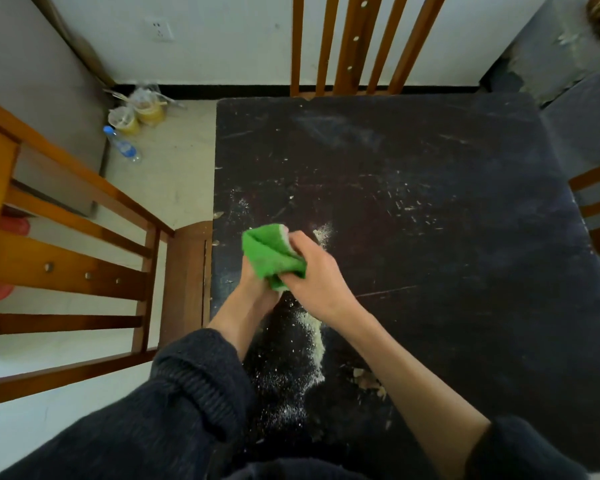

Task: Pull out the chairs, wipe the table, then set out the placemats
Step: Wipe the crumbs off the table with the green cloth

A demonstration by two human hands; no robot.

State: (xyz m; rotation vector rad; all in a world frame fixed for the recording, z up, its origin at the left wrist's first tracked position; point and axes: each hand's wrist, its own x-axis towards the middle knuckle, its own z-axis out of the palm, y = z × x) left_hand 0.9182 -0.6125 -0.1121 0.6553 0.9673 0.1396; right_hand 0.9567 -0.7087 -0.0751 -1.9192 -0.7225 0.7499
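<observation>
Above the dusty table [430, 202], both hands' fingers gripping a green cloth [269, 252], floor cups [139, 116] holding yellow liquid

One table [430, 202], three chairs [84, 254], one green cloth [267, 251], two hands [312, 268], one bottle [122, 145], two cups [125, 121]

A white wall [222, 39] with a black baseboard [222, 88] and a socket [160, 29] stands at the far side. The floor [167, 168] is pale tile. On it at far left lie a plastic bottle [122, 145] and two takeaway cups [137, 114].
</observation>
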